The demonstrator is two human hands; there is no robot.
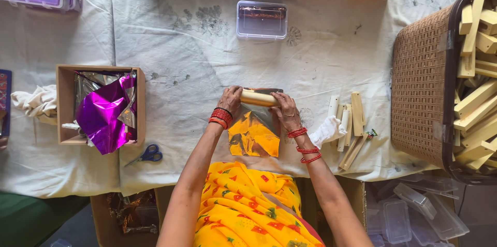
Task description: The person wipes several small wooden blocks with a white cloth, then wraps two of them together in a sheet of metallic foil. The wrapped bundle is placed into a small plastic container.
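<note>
- Head view: left hand [230, 100] and right hand [284, 111] each grip one end of a pale wooden stick [257, 98], fingers curled around it
- stick lies crosswise on the far edge of a shiny foil sheet [253, 135], on the white cloth [181, 45]
- loose wooden sticks [349, 122] just right of the right hand
- scissors [147, 155] near the wooden box of purple foil [103, 110], well left
- clear plastic case [261, 19] beyond the hands

Head camera: single view, steeply downward from above, close over the white cloth-covered table [321, 60], facing its far edge.
</note>
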